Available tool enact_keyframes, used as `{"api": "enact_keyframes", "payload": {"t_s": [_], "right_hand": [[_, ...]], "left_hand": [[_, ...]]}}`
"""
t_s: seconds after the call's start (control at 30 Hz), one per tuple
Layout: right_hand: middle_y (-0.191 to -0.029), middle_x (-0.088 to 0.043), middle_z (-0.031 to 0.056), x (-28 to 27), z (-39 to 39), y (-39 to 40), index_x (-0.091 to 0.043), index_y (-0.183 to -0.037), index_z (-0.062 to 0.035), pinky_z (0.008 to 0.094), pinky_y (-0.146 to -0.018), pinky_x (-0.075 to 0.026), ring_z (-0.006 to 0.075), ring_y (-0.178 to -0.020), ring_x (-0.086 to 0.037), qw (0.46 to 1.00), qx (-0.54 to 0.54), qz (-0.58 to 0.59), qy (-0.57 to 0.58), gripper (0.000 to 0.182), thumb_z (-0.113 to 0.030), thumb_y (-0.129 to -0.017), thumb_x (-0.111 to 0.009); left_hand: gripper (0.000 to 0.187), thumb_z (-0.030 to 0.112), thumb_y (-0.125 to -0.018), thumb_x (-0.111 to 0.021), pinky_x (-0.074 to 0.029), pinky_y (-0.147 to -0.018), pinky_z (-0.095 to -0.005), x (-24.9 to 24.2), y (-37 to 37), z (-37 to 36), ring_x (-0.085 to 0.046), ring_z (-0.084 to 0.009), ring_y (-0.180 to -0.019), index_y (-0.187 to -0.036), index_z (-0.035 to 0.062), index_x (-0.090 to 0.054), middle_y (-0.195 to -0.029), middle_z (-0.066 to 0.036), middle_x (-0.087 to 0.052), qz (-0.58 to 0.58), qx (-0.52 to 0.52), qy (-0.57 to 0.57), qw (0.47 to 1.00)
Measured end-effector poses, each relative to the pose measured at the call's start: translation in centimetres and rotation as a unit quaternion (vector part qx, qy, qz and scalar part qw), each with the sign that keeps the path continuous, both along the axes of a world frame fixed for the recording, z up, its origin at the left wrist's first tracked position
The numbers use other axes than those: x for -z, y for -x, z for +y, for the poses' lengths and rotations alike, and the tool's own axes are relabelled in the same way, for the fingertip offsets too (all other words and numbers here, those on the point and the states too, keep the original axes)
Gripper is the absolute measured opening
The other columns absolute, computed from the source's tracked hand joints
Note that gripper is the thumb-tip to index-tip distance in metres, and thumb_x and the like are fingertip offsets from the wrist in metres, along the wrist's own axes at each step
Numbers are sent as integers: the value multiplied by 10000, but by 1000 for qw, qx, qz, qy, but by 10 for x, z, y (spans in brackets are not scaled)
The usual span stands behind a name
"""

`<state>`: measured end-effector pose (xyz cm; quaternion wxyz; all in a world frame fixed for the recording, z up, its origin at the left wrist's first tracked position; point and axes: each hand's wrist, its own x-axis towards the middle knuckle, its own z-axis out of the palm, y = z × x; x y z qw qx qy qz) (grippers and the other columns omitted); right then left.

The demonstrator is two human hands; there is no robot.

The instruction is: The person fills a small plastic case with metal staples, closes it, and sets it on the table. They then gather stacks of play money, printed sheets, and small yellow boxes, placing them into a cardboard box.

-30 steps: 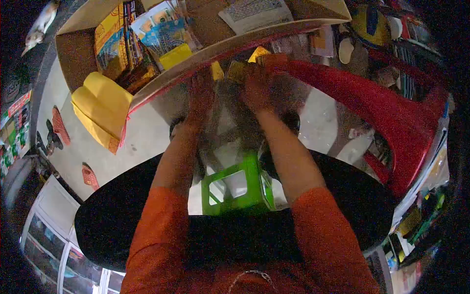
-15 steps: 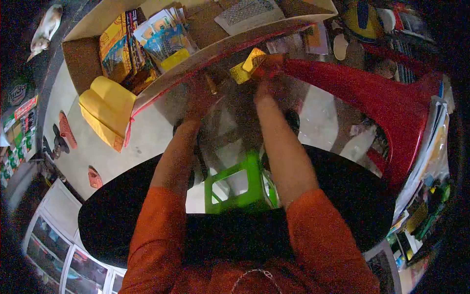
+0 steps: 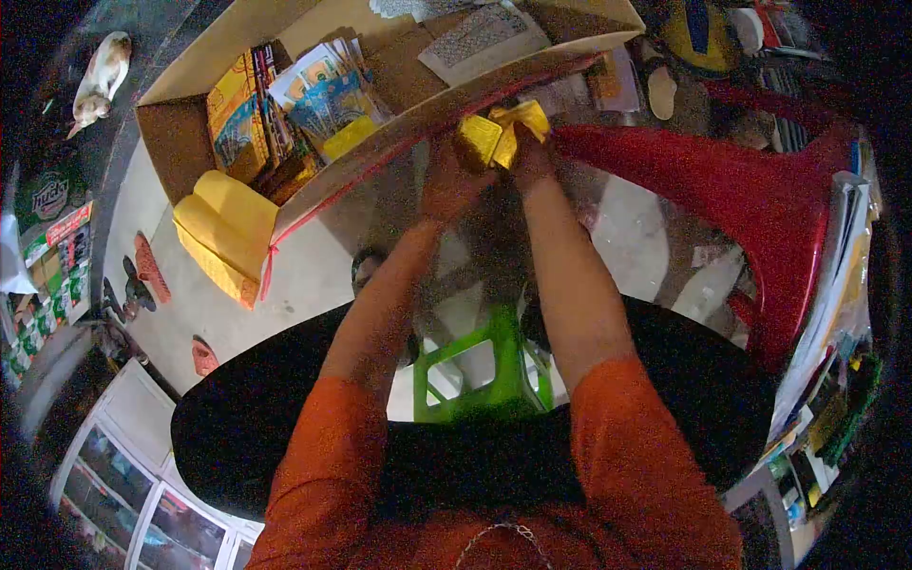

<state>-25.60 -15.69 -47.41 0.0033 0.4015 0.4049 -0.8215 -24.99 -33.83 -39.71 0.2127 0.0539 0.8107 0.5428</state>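
Beyond my knees, both hands are together at a piece of shiny gold paper (image 3: 483,140) that looks folded or creased. My left hand (image 3: 454,182) has its fingers closed at the paper's left part. Closed around the right part is my right hand (image 3: 534,161). My fingertips are partly hidden behind the paper. Right behind the hands runs the near wall of a cardboard box (image 3: 318,195). Inside that box stand bundles of colourful printed paper (image 3: 323,85) and a grey patterned sheet (image 3: 484,43).
A yellow paper packet (image 3: 223,233) hangs over the box's near left corner. To the right stands a red plastic chair (image 3: 722,185). A green stool (image 3: 475,366) is below my arms. Pink sandals (image 3: 150,266) lie on the left floor, and a cat (image 3: 103,81) lies farther back.
My left hand has moved right and up to meet the right hand at the gold paper. The paper now looks spread wider between both hands. The view has shifted slightly.
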Motion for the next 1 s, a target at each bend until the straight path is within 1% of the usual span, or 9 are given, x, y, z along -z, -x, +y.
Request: {"api": "enact_keyframes", "payload": {"t_s": [0.1, 0.17, 0.4, 0.5, 0.6, 0.73, 0.8, 0.9, 1.0], "right_hand": [[-1425, -480, 116, 24, 1, -2, -347, -1487, -99, 457, -994, -520, 302, -1257, -538, 995, -43, -88, -32, 653, -168, -930, -680], [-1480, -415, 112, -9, -22, -10, -299, -1505, -85, 451, -1026, -492, 283, -1315, -478, 983, 73, -18, -169, 716, -206, -927, -703], [-1270, -604, 113, 17, -54, -65, -436, -1395, -25, 432, -967, -509, 256, -1116, -600, 964, 0, 21, -265, 616, -290, -923, -730], [-1142, -668, 101, 52, -59, -68, -491, -1351, -11, 427, -950, -513, 257, -1017, -636, 968, -2, -29, -249, 554, -304, -937, -715], [-1262, -604, 151, 28, -48, -62, -424, -1412, -9, 437, -974, -496, 284, -1108, -601, 943, -30, 21, -330, 620, -297, -943, -708], [-1387, -501, 189, 52, -40, -51, -339, -1474, -9, 456, -1021, -466, 322, -1210, -543, 899, -1, -137, -416, 716, -311, -940, -708], [-1457, -406, 213, 142, -22, -53, -246, -1524, -15, 468, -1060, -438, 360, -1293, -474, 951, 54, 107, -286, 813, -351, -939, -699], [-1384, -494, 169, 31, -37, -28, -348, -1474, -10, 458, -1051, -452, 335, -1218, -544, 934, -10, -159, -321, 720, -350, -940, -690], [-1293, -567, 118, 43, -21, -34, -457, -1392, -5, 418, -1010, -480, 293, -1102, -607, 992, -67, -29, -104, 589, -311, -943, -687]], "left_hand": [[949, 349, -760, -834, -441, -1077, -459, 5, -1, -13, -478, -379, -1336, -1498, 81, -300, -1451, -213, -468, 53, 150, 18, 987], [918, 379, -785, -823, -464, -1047, -465, 48, -26, -7, -521, -370, -1291, -1486, 78, -312, -1407, -191, -522, 114, -76, 170, 976], [891, 466, -796, -802, -477, -1018, -479, 41, -37, -29, -596, -395, -1167, -1451, 49, -365, -1299, -224, -573, 101, -37, 230, 967], [866, 509, -785, -792, -474, -1001, -487, -2, -23, -13, -584, -411, -1160, -1389, -5, -443, -1263, -255, -567, -22, -48, -5, 999], [820, 517, -782, -783, -469, -993, -485, 16, -14, 4, -575, -410, -1153, -1327, -27, -501, -1249, -254, -568, 24, 15, 215, 976], [774, 493, -789, -775, -461, -1008, -467, 34, -16, 13, -571, -399, -1164, -1317, -9, -514, -1244, -240, -575, 94, -13, 130, 987], [744, 479, -802, -766, -458, -1012, -457, 36, -14, 14, -576, -390, -1159, -1313, -4, -521, -1239, -228, -582, 116, -15, 129, 985], [714, 439, -823, -754, -444, -1022, -446, 31, -6, 17, -574, -365, -1185, -1328, -7, -518, -1271, -218, -580, -81, -34, -35, 996], [687, 402, -844, -740, -429, -1035, -431, 36, -1, 23, -565, -337, -1220, -1350, -1, -511, -1331, -204, -568, -158, -68, -262, 949]]}}
